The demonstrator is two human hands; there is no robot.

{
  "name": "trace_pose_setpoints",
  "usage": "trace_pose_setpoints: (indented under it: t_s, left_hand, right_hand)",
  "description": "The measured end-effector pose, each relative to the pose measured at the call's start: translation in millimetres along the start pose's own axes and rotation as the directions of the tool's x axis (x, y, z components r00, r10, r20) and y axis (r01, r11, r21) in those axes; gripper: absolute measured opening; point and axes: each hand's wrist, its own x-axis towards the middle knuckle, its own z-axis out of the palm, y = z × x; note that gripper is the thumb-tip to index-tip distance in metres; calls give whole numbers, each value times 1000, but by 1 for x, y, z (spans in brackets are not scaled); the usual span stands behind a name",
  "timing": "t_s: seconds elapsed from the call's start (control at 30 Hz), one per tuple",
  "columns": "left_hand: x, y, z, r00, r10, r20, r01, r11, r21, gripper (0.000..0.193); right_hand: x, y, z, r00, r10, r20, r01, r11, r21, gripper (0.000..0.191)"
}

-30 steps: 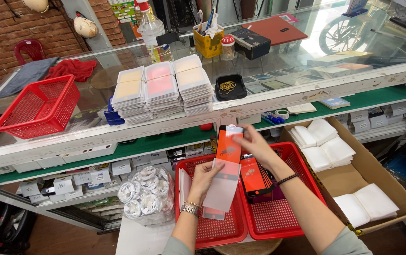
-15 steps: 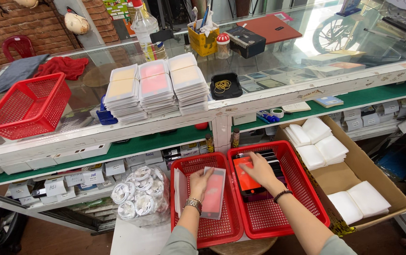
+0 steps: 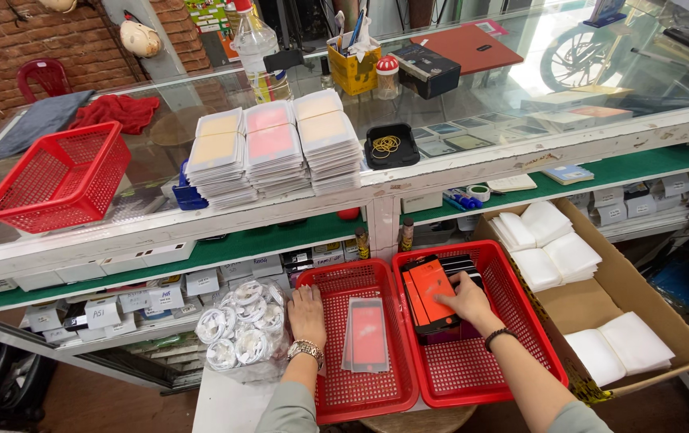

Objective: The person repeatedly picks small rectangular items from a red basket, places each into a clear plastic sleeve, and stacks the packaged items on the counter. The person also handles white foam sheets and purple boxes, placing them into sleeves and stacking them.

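At the lower middle of the frame two red plastic mesh baskets sit side by side. The left hand (image 3: pixel 307 314) rests flat in the left red basket (image 3: pixel 336 401), fingers (image 3: pixel 306 298) released and spread, holding nothing; a clear flat sleeve with a reddish screen panel (image 3: pixel 366 334) lies just beside it to the right, apart from the fingertips. The right hand (image 3: pixel 465 303) lies in the right red basket (image 3: pixel 513 361), its fingers pressing on the near edge of an orange-fronted flat packet (image 3: pixel 431 290) that tops a small stack of dark panels; whether they grasp it or only touch it cannot be told. Left of the baskets lies a clear bag of round white reels (image 3: pixel 242 330). At lower right an open cardboard box (image 3: pixel 649 305) holds stacks of white flat packets (image 3: pixel 553 244). Further up, on the glass-topped bench (image 3: pixel 521 152), stand three piles of thin sleeved sheets (image 3: pixel 274 152), a black tray of rubber bands (image 3: pixel 391 145), and at the left an empty red basket (image 3: pixel 60 176).
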Motion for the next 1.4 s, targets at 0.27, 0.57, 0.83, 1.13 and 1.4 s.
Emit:
trace_pose_setpoints:
  t_s: [0.27,0.57,0.83,1.13,1.4]
  left_hand:
    - [20,-7,-11,985,-125,118,161,912,-377,77]
    - [39,16,-26,970,-29,242,207,-425,-881,41]
    - [28,27,-42,992,-56,112,84,-365,-927,24]
    - [10,43,-64,1000,-4,-31,-31,-205,-978,19]
    - [12,40,-67,999,30,32,41,-384,-922,26]
  right_hand:
    - [9,-17,-19,998,-54,15,43,908,416,36]
    - [-21,-87,17,915,-310,257,-82,482,872,49]
    - [-22,-105,-7,886,-458,-69,258,365,895,45]
    - [-14,-120,-23,862,-466,-200,249,45,967,35]
    - [-17,-110,-17,883,-437,-172,256,139,957,39]
